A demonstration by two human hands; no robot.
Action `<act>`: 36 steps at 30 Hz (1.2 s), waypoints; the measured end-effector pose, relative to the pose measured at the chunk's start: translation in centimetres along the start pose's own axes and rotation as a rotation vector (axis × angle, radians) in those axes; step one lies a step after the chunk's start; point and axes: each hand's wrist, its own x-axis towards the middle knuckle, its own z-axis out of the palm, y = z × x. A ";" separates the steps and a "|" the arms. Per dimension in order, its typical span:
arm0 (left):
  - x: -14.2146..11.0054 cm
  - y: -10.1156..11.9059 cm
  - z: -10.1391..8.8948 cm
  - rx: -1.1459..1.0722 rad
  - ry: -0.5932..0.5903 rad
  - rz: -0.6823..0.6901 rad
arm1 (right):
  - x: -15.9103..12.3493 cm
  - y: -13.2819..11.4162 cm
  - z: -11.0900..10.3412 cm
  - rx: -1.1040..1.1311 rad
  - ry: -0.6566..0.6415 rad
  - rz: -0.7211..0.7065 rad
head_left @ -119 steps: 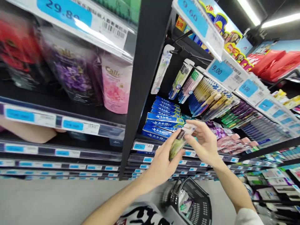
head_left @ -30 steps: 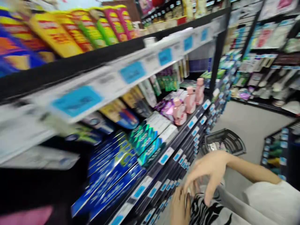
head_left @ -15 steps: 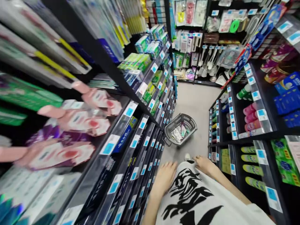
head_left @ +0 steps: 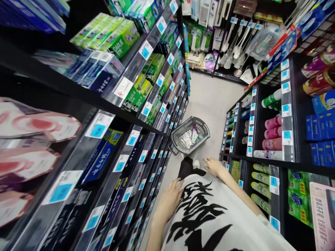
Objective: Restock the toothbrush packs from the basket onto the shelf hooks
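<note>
I stand in a narrow shop aisle, looking down along it. My left hand (head_left: 169,198) hangs low beside my white printed shirt, fingers loosely spread, holding nothing. My right hand (head_left: 213,165) is down at my right side, fingers relaxed and apart, also with nothing in it. A grey plastic shopping basket (head_left: 202,125) sits on the floor ahead of my feet and holds several small packaged items. Neither hand touches the basket.
Black shelves (head_left: 136,115) on the left carry green toothpaste boxes (head_left: 119,36) and blue price tags. Shelves on the right (head_left: 261,157) hold bottles and boxes. Hanging brushes and cleaning tools (head_left: 235,45) fill the far wall. Pale floor (head_left: 211,101) runs between.
Earlier both hands held a packaged item at the toothbrush shelf. I have turned down the aisle; the hands have dropped to my sides and hold nothing. The basket is now ahead.
</note>
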 end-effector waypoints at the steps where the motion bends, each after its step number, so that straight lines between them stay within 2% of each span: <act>1: 0.4 -0.8 -0.2 0.008 -0.021 -0.024 | 0.8 0.0 -0.3 0.013 0.004 -0.002; 5: 3.6 -3.5 -1.8 0.039 0.001 -0.033 | 2.9 -0.6 -1.9 0.055 0.029 -0.008; 12: 11.9 -7.9 -5.3 0.055 0.077 -0.019 | 5.5 -0.7 -6.1 0.078 0.041 0.023; 16: 15.3 -10.3 -6.7 0.049 0.028 -0.046 | 7.4 0.6 -7.4 0.098 0.081 0.138; 23: 18.0 -13.4 -7.8 0.083 -0.131 -0.153 | 10.3 2.1 -8.6 0.166 0.098 0.197; 27: 19.7 -13.9 -7.6 0.092 -0.203 -0.198 | 11.9 2.4 -9.6 0.211 0.089 0.179; 30: 21.2 -13.4 -7.7 0.049 -0.216 -0.212 | 13.4 3.1 -10.4 0.245 0.050 0.142; 33: 22.6 -12.2 -7.5 -0.019 -0.196 -0.282 | 15.9 4.6 -11.3 0.230 -0.043 0.089; 36: 23.8 -10.0 -6.4 -0.084 -0.129 -0.428 | 19.6 7.5 -12.4 0.174 -0.143 0.007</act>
